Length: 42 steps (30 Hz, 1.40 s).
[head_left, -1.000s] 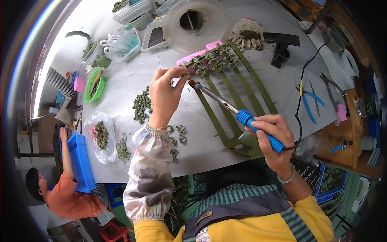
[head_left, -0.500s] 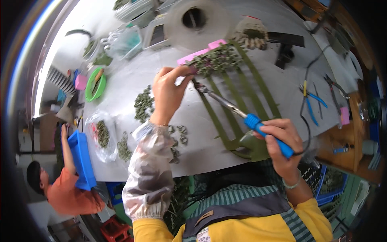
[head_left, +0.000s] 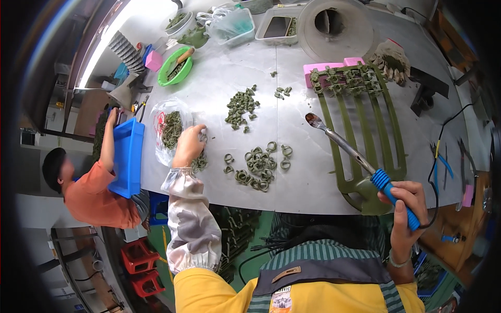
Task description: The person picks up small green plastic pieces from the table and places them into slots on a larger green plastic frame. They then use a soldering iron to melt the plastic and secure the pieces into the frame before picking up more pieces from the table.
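Across the middle of the view, a grey table point(head_left: 300, 201) is being covered with tools and small parts. Off its edge at nine o'clock, a co-worker point(head_left: 107, 195) in orange is being flanked by a blue tray point(head_left: 125, 156). Toward three o'clock, a long-barred green frame point(head_left: 365, 125) is being supported by the table; its far end is being lined with small green pieces point(head_left: 347, 81), beside a pink block point(head_left: 315, 68). At one o'clock, space is being taken up by a pale round cover point(head_left: 339, 39) with a dark opening.

At four o'clock, a blue-handled tool point(head_left: 383, 182) is being held by the right hand point(head_left: 407, 208), whose fingers are being curled around the handle. Its metal tip is being pointed toward eleven o'clock, near the frame's left bar.

At nine o'clock, the left hand point(head_left: 190, 143) is being lowered over a small heap point(head_left: 200, 164), just beside a clear plastic bag point(head_left: 163, 151); its fingers are being bent and set narrow, though whether a piece is being gripped cannot be told.

Near eleven, a green bowl point(head_left: 164, 78) is being seen. Nearer the centre, a pile of green bits point(head_left: 241, 109) is being spread above clustered green rings point(head_left: 259, 164).
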Motion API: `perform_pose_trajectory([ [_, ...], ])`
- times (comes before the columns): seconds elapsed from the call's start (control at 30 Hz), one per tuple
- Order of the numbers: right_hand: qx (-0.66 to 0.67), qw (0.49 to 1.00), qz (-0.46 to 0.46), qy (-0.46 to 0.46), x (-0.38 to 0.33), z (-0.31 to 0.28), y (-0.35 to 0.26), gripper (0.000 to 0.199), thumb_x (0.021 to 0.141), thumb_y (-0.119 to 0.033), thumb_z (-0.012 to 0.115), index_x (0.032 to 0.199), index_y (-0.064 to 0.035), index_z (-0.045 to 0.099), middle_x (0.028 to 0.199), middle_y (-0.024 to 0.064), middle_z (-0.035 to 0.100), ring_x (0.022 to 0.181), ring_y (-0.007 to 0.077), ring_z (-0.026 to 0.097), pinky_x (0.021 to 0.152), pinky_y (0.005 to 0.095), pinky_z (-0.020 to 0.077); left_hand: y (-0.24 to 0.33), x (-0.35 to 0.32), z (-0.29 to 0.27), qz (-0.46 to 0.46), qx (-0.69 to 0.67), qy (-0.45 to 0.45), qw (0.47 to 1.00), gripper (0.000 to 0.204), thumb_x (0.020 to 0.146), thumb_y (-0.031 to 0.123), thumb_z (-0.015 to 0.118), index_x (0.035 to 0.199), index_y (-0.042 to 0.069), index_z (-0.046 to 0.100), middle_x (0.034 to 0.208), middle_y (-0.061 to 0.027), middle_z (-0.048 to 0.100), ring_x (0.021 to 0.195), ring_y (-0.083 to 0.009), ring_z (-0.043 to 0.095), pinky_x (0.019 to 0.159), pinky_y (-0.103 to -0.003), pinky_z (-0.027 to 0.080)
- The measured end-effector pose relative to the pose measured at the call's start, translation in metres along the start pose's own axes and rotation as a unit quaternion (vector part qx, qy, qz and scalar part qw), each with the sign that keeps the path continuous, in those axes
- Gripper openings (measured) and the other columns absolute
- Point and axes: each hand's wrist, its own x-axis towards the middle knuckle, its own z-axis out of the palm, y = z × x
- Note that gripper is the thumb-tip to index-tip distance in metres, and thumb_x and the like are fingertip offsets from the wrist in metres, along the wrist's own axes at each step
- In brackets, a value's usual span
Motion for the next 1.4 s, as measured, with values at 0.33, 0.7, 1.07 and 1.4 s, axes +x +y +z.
perform_pose_trajectory([
  [0.33,-0.012,1.000,-0.027,0.008,-0.005,-0.001,-0.003,0.017,0.091,0.002,0.057,0.105,0.0048,0.067,0.109,0.0171,0.057,0.096,0.0265,0.064,0.081,0.0392,0.0637,0.078,0.003,-0.003,-0.017,-0.213,0.086,0.973,0.016,0.079,0.005,0.073,0.095,0.005,0.072,0.084,-0.0100,0.072,0.074,-0.0206,0.071,0.070,-0.030,0.054],
  [0.7,-0.038,0.997,-0.061,0.036,0.000,-0.006,0.010,0.018,0.091,0.004,0.060,0.107,0.0036,0.068,0.109,0.0158,0.059,0.095,0.0269,0.068,0.082,0.0349,0.0618,0.266,0.030,-0.018,0.208,-0.378,0.138,0.891,0.019,0.086,0.003,0.072,0.105,0.007,0.075,0.095,-0.0081,0.073,0.081,-0.0132,0.069,0.073,-0.026,0.054],
  [1.07,-0.017,0.996,-0.068,0.053,0.013,0.000,0.032,0.020,0.087,0.007,0.062,0.105,0.0032,0.069,0.106,0.0158,0.062,0.090,0.0259,0.071,0.080,0.0325,0.0601,0.281,0.062,0.006,0.262,-0.184,0.269,0.909,0.021,0.077,0.009,0.080,0.097,0.013,0.078,0.085,-0.0046,0.070,0.082,-0.0186,0.063,0.072,-0.032,0.051],
  [1.4,-0.014,0.998,-0.050,0.026,0.013,-0.011,0.021,0.016,0.089,0.004,0.061,0.103,0.0041,0.069,0.106,0.0154,0.061,0.088,0.0261,0.070,0.079,0.0322,0.0597,0.273,0.066,0.006,0.273,-0.194,0.270,0.903,0.017,0.074,0.015,0.080,0.091,0.015,0.076,0.076,-0.0024,0.068,0.080,-0.0220,0.061,0.074,-0.038,0.047],
])
